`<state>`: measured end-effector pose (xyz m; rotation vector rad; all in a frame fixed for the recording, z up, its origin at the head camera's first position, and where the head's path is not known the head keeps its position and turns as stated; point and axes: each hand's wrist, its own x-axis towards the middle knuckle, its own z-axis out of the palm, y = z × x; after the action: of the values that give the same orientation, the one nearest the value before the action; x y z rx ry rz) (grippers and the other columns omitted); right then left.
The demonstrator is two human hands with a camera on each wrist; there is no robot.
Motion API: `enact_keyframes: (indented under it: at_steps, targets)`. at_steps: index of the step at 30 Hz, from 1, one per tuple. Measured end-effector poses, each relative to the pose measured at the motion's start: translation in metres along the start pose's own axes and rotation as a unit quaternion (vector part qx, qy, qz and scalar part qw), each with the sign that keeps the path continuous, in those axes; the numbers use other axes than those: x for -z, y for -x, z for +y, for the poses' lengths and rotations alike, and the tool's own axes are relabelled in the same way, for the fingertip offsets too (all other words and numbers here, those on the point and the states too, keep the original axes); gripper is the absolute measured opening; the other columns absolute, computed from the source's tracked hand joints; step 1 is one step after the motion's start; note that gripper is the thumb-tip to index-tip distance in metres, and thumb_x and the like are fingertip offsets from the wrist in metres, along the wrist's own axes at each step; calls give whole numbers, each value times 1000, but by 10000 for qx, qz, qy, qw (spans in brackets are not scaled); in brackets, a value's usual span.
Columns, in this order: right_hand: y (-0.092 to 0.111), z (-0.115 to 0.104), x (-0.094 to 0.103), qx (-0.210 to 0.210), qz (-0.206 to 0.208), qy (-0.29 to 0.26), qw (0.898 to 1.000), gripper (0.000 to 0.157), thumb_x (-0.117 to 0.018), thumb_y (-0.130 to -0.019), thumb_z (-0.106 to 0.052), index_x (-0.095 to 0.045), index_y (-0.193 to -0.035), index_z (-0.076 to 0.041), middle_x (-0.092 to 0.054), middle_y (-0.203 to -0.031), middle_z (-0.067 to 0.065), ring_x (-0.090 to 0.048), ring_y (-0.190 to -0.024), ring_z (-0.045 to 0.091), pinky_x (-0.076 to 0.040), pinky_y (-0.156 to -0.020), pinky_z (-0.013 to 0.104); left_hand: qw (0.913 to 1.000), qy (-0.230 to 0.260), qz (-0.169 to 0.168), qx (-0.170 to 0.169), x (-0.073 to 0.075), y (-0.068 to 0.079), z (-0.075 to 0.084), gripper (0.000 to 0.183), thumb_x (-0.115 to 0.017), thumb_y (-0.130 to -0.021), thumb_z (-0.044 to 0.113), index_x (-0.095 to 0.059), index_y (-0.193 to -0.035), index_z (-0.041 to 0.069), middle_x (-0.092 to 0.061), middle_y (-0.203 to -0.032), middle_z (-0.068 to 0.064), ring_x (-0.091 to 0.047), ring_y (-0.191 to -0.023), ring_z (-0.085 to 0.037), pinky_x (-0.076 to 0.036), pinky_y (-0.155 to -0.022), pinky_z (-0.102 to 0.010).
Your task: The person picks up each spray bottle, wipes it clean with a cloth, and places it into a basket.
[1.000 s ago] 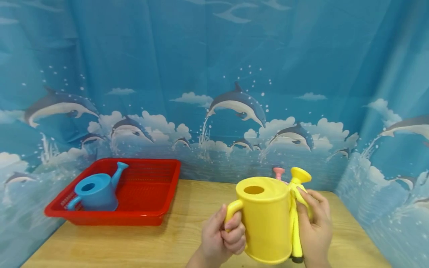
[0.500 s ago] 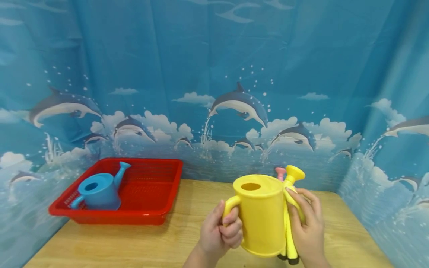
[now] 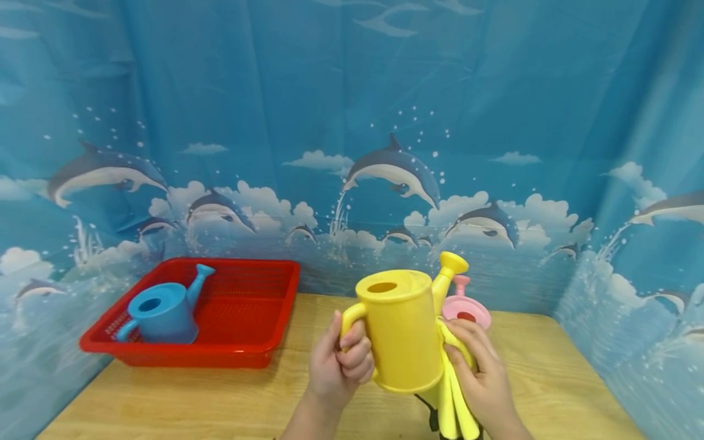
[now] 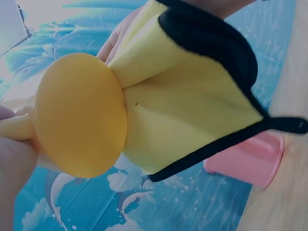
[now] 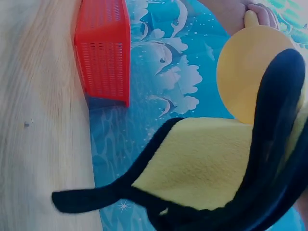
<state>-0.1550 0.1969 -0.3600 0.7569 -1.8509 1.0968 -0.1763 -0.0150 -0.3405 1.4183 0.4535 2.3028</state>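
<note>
A yellow watering can (image 3: 404, 336) is held up over the table, its spout pointing right. My left hand (image 3: 341, 360) grips its handle with curled fingers. In my right hand (image 3: 481, 373) is a yellow cloth (image 3: 453, 397) with black edging, bunched between thumb and fingers against the can's right side below the spout. The left wrist view shows the can's round base (image 4: 82, 115) with the cloth (image 4: 187, 106) hanging beside it, its black loop sticking out. From the right wrist, the cloth (image 5: 202, 159) covers much of the view and hides most of my right hand.
On the left of the wooden table (image 3: 220, 403) stands a red plastic basket (image 3: 247, 349) with a blue watering can (image 3: 165, 318) inside. A pink watering can (image 3: 478, 308) stands behind my right hand, partly hidden. A blue dolphin-print curtain (image 3: 308, 91) closes off the back and sides.
Both hands have moved left and a little up with the yellow watering can and the cloth. More of the pink watering can now shows behind them.
</note>
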Motion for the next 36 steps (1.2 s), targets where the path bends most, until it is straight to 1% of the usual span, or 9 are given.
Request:
enact_keyframes:
  at_steps: [5,11,13,16,21,24,28,33,36]
  targets:
    - [0,4,-1,177,-405,277,9986,44,-63,-68,18,-60,-108,-1,-56,-104,8,-51,-102,8,-37,-89,13,9993,-229,278,-92,4,2,7,41,-7,-97,41,-26,-69,17,-20,-51,7,-17,-38,-3,-8,-33,-20]
    - [-1,10,10,672,-1574,-21,9852,43,-66,-69,9,-60,-110,-6,-57,-105,6,-53,-98,9,-40,-86,12,9959,-584,548,-422,9,5,23,49,2,-93,48,-26,-68,15,-19,-50,6,-16,-37,-5,-9,-34,-21]
    - [-1,10,15,724,-1799,-79,9810,43,-66,-72,6,-58,-112,-6,-57,-107,5,-52,-100,9,-39,-87,12,9942,-707,695,-418,10,6,27,50,4,-92,48,-26,-68,15,-19,-50,5,-15,-38,-5,-9,-35,-21]
    - [-3,8,24,660,-1670,-89,9837,40,-63,-75,5,-57,-113,-3,-56,-109,7,-51,-103,10,-39,-87,13,9908,-1000,874,-259,11,6,30,52,6,-92,46,-27,-67,15,-18,-50,5,-15,-38,-6,-9,-35,-21]
    - [-9,1,34,101,-841,404,9956,40,-62,-73,12,-59,-110,-2,-57,-109,6,-50,-106,8,-38,-88,12,9774,-1858,996,180,9,5,28,50,7,-94,37,-26,-65,13,-17,-49,3,-12,-36,-9,-9,-31,-21]
    - [-11,-3,39,-546,-475,872,9936,41,-62,-74,13,-60,-111,-5,-57,-109,3,-48,-107,1,-37,-87,9,9484,-2802,1396,497,5,5,25,47,-5,-98,32,-25,-63,8,-19,-48,2,-14,-35,-9,-11,-30,-22]
    - [-13,-4,43,-1072,-251,1360,9846,38,-62,-77,7,-60,-112,-8,-57,-110,4,-46,-105,-5,-36,-84,6,8921,-3949,1957,996,-1,2,21,46,-24,-99,26,-26,-62,-2,-24,-46,-3,-22,-36,-5,-16,-31,-21]
    - [-16,-4,46,-1201,51,1430,9824,35,-62,-78,6,-60,-111,-7,-57,-109,5,-47,-102,-5,-38,-81,5,8456,-4860,1943,1055,-5,0,17,43,-33,-97,16,-33,-59,-3,-27,-45,-14,-27,-36,-3,-22,-31,-20]
    - [-17,-4,46,-1207,269,1337,9833,36,-62,-77,8,-60,-111,-5,-57,-109,7,-49,-102,-2,-38,-82,7,8043,-5558,1864,972,-7,0,15,40,-38,-95,13,-38,-57,1,-33,-44,-11,-30,-38,-1,-27,-34,-20]
